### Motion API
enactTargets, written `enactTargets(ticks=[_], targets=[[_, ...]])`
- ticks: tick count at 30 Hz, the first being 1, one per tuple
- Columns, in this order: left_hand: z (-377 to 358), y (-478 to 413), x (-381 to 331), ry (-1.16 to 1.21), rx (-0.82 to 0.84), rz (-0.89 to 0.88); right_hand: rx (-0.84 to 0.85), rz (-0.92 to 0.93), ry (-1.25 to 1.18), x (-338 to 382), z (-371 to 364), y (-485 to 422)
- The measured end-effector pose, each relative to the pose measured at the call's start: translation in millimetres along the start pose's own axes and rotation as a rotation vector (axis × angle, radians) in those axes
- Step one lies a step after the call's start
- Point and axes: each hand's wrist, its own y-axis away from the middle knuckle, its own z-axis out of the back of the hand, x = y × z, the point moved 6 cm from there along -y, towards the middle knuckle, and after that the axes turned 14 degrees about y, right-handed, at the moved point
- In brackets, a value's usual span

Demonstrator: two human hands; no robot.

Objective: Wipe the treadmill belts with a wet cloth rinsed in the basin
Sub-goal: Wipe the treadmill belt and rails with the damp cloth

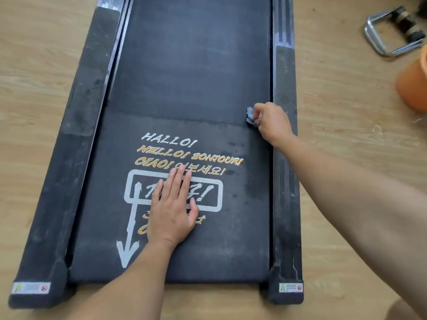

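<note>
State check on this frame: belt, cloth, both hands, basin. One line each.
treadmill belt: far part greyer, a line across it at the cloth's height, dark damp-looking patches nearer.
cloth: balled up, pressed on the belt near its right edge.
right hand: grips the cloth.
left hand: flat on the belt, fingers straight, holds nothing.
orange basin: at the frame's right edge, cut off; contents hidden.

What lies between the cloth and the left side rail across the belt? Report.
Nothing visible. The cloth, pinched by the right hand on the belt at its right edge, has bare belt across to the left side rail. The left hand lies flat on the printed lettering, nearer the person, clear of that line.
</note>
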Motion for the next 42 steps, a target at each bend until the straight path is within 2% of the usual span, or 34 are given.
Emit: enactTargets(ticks=[3,6,8,10,15,19,21,24,27,29,32,35,38,40,42], targets=[[1,1,2,0.023,0.001,0.000,-0.007,-0.022,-0.070,2,-16,71],[1,0,1,0.014,0.005,0.008,0.101,0.044,-0.096,11,-46,175],[2,2,1,0.019,0.006,0.015,0.191,0.100,-0.057,16,-55,203],[2,2,1,0.033,0.011,0.011,0.240,0.117,-0.033,19,-50,196],[2,0,0,0.039,-0.004,0.007,0.053,0.029,-0.070,17,-15,80],[0,0,0,0.039,-0.002,0.013,0.019,-0.026,-0.040,22,-3,-4],[0,0,0,0.022,0.000,0.010,-0.003,-0.018,-0.047,26,-6,4],[-1,2,0,0.022,0.006,0.009,-0.007,0.067,-0.109,39,-24,79],[0,0,0,0.007,0.012,0.008,0.128,0.231,-0.129,62,-50,176],[0,1,-1,0.012,0.018,0.012,0.206,0.310,-0.125,63,-60,204],[0,-2,-2,0.005,0.035,0.023,0.195,0.310,-0.124,56,-51,171],[-2,-1,0,0.006,0.048,0.027,0.011,0.084,-0.166,42,-28,80],[-3,-2,1,0.007,0.064,0.028,-0.044,0.033,-0.104,41,-6,-2],[-3,-1,2,0.006,0.059,0.029,-0.022,0.050,-0.074,46,-4,-15],[-3,0,2,0.008,0.065,0.031,-0.010,0.060,-0.062,55,-8,14]])
